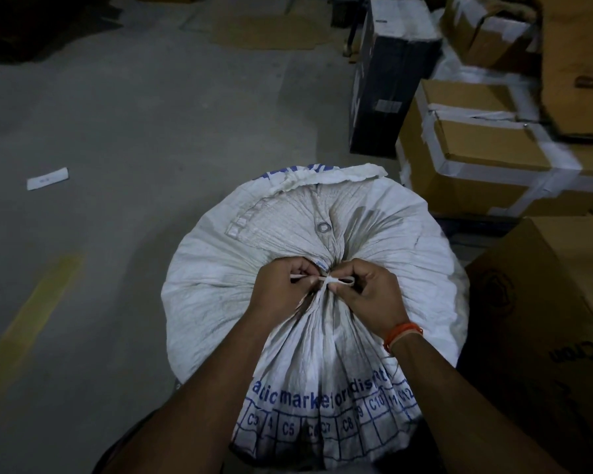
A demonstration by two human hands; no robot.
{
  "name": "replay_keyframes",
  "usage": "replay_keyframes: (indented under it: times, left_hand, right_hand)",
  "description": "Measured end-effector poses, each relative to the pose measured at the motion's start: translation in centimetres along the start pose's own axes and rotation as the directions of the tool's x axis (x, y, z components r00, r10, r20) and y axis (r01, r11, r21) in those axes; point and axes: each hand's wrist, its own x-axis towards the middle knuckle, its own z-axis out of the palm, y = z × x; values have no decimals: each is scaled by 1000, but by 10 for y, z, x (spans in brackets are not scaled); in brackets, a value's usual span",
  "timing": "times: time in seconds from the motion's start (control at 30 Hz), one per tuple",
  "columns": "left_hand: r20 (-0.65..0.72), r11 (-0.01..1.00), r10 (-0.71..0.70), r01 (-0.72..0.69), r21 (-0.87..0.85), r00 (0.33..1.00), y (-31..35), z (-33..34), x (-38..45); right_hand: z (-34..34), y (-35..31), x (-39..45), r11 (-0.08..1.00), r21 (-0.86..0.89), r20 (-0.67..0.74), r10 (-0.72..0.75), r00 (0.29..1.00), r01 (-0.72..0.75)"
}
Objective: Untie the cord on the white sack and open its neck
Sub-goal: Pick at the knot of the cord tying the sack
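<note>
The white sack (308, 254) stood full on the grey concrete floor (117, 131) directly below the camera, its neck gathered tight at the middle and tied by a white cord (326, 281), with the left hand (281, 289) pinching one cord end in curled fingers and the right hand (363, 295) pinching the looped end on the other side of the knot. Stacked cardboard boxes (486, 148) and a black box (387, 80) crowded close along the sack's right edge, one brown carton (545, 319) almost touching it. To the left the floor lay open, marked by a yellow line (31, 319) and a paper slip (47, 178) well apart.
</note>
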Motion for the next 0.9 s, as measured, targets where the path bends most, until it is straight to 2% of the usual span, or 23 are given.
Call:
replay_keyframes:
  times: [0.53, 0.9]
  left_hand:
    - [-1, 996, -46, 46, -75, 999, 5, 11, -2]
    - [-16, 997, -22, 20, -80, 1000, 0, 1, -2]
  right_hand:
    - [0, -2, 0, 1000, -12, 16, -23, 1000, 23]
    - [0, -3, 0, 999, -22, 15, -25, 1000, 25]
